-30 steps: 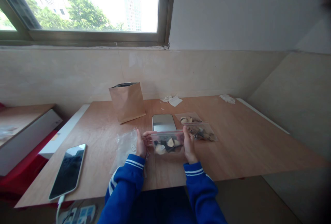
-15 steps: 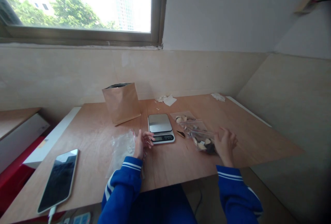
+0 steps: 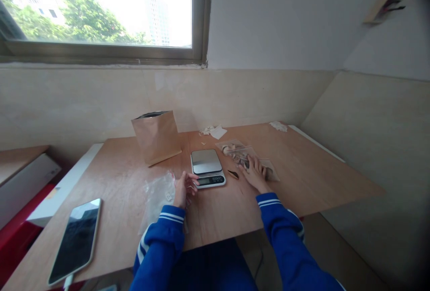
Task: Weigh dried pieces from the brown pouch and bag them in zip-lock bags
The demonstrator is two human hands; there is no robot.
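My right hand (image 3: 254,175) lies over the nearest of the clear zip bags (image 3: 273,172), its fingers spread and resting on the plastic. Pale and dark dried slices show through the bags, which overlap in a row; my hand hides part of the contents. A single dark-edged slice (image 3: 233,174) rests loose on the table between that hand and the digital kitchen scale (image 3: 206,162). My left hand (image 3: 183,188) is at the scale's left front corner, fingers apart and holding nothing. Under and beside it are empty clear plastic bags (image 3: 156,196).
A brown paper pouch (image 3: 157,141) stands with its top open behind the empty bags. At the left, a tablet (image 3: 76,241) is plugged into a white cable. Crumpled white paper (image 3: 218,132) sits near the wall, with another tissue (image 3: 278,126) at the back right.
My right hand has moved left and forward, from gripping the nearest zip bag's right edge to lying on top of it. That bag now overlaps the others more closely. My left hand stays by the scale.
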